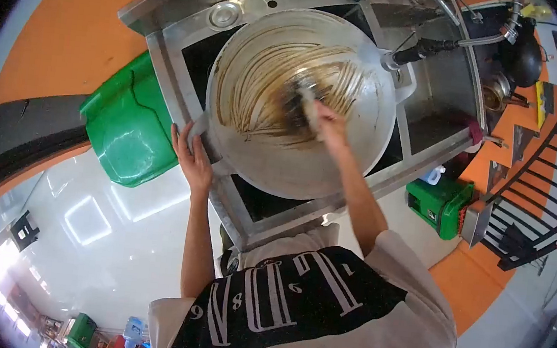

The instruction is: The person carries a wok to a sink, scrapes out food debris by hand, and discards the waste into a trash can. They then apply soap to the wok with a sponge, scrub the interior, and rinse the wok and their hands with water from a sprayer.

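**Scrubbing a large wok at a steel sink**

Head view: A large round steel wok [299,101] sits tilted over a stainless steel sink [169,47], its bowl facing up toward the camera. Brown streaks of residue curve across the inside of the wok, thickest near the middle and fanning toward the upper left. The right hand [328,121] reaches into the bowl, its fingers clenched around a pale scrubbing pad [307,106] that presses against the streaked metal just right of centre. The left hand [192,158] lies at the wok's lower left rim, fingers spread and resting on the rim where it meets the sink frame, steadying it rather than gripping all the way round.

A dark-handled spray hose [420,52] points at the wok's upper right edge. A green plastic bin [127,124] stands just beside the sink on the left. To the right, on the floor, is a green box-shaped machine [445,205], and beyond the sink a black pan [524,60] rests near an orange wall [55,42]. The person wears a white and black shirt [311,313] with printed lettering. A dark staircase railing [542,181] runs down the right edge.
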Motion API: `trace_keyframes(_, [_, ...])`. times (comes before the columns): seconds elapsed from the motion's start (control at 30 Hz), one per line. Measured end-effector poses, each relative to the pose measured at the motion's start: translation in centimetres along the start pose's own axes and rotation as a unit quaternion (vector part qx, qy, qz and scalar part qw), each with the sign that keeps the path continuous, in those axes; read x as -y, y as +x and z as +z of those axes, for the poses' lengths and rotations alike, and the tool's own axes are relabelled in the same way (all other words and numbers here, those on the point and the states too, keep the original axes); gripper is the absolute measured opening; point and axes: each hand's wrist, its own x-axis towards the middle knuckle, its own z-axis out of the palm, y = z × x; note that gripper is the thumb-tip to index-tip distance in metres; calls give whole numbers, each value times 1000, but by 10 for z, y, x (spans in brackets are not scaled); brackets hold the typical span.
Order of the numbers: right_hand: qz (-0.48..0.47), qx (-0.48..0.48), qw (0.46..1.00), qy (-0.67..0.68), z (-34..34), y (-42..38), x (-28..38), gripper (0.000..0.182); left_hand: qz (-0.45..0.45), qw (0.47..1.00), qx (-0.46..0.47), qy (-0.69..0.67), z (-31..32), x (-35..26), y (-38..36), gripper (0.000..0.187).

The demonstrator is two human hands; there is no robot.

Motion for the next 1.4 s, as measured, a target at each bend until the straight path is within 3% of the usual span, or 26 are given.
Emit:
trace_keyframes(0.03, [-90, -40, 992, -81, -17, 13, -5, 46, 3, 1000, -3, 6, 1, 0, 1, 31])
trace_keyframes(0.07, [-89, -40, 992, -80, -36, 21, -8, 46, 0, 1000, -1, -7, 1, 0, 1, 31])
trace_keyframes(0.13, [-31, 1, 931, -364, -63, 30, -19, 51, -1, 1000, -6, -23, 2, -2, 0, 31])
trace_keyframes(0.17, [-31, 0, 931, -363, -59, 29, -35, 51, -3, 999, -13, -40, 2, -4, 1, 31])
trace_keyframes(0.23, [-222, -14, 872, -437, -38, 13, -72, 53, -5, 1000, -7, -17, 1, -6, 4, 31])
trace_keyframes(0.27, [-218, -12, 873, -436, -21, 0, -80, 53, -8, 1000, 0, 6, -1, -7, 2, 31])
trace_keyframes(0.37, [-259, -53, 893, -363, 45, -27, -87, 51, -12, 998, -16, -53, 4, -2, 0, 31])
trace_keyframes(0.43, [-111, 19, 931, -348, 80, -43, -66, 64, -12, 999, -14, -34, 3, -4, 0, 31])
trace_keyframes(0.53, [-3, 95, 934, -345, 110, -50, -32, 59, -4, 1000, -16, -18, 4, 0, 0, 32])
trace_keyframes(0.57, [-5, 94, 934, -344, 121, -47, -49, 59, 2, 1000, -18, -19, 4, 1, 0, 32])
trace_keyframes(0.63, [-50, 89, 989, -107, 143, -44, -64, 60, -3, 999, -17, -27, 3, 0, 0, 32])
trace_keyframes(0.67, [-54, 90, 989, -106, 148, -42, -60, 60, -12, 999, -17, -35, 3, -2, -1, 32])
trace_keyframes(0.7, [84, 114, 985, 100, 153, -40, -56, 59, -9, 999, -22, -34, 3, -3, -2, 32])
trace_keyframes(0.73, [219, 134, 919, 300, 160, -41, -41, 58, -13, 999, -11, -47, 2, -1, -1, 33])
trace_keyframes(0.77, [217, 141, 918, 301, 165, -48, -21, 58, -17, 998, 0, -57, -2, 1, -1, 34])
trace_keyframes(0.83, [219, 209, 830, 468, 172, -60, 20, 62, -23, 992, 16, -122, -16, 2, 1, 38])
trace_keyframes(0.9, [173, 264, 823, 472, 171, -61, 23, 62, -89, 959, -49, -266, -36, 9, -9, 42])
trace_keyframes(0.93, [177, 237, 827, 478, 173, -67, 33, 62, -109, 956, -72, -264, -49, 16, -16, 42])
trace_keyframes(1.0, [187, 205, 834, 477, 179, -96, 97, 61, -142, 952, -37, -269, -78, 56, -42, 43])
trace_keyframes(1.07, [165, 235, 826, 485, 182, -100, 92, 62, -212, 935, 12, -284, -108, 84, -72, 43])
trace_keyframes(1.17, [151, 262, 814, 497, 193, -134, 117, 65, -419, 795, 27, -439, -124, 183, -115, 68])
trace_keyframes(1.2, [146, 260, 833, 467, 193, -145, 119, 66, -417, 795, 25, -440, -129, 204, -114, 68])
trace_keyframes(1.27, [134, 236, 873, 406, 201, -181, 135, 65, -515, 626, -112, -575, -137, 229, -92, 95])
trace_keyframes(1.3, [123, 221, 878, 406, 205, -191, 117, 65, -517, 624, -93, -578, -140, 236, -78, 95])
trace_keyframes(1.37, [81, 372, 783, 492, 198, -206, 71, 62, -431, 660, -99, -607, -146, 236, -59, 110])
trace_keyframes(1.4, [112, 287, 853, 421, 205, -226, 68, 59, -434, 653, -83, -615, -145, 231, -53, 110])
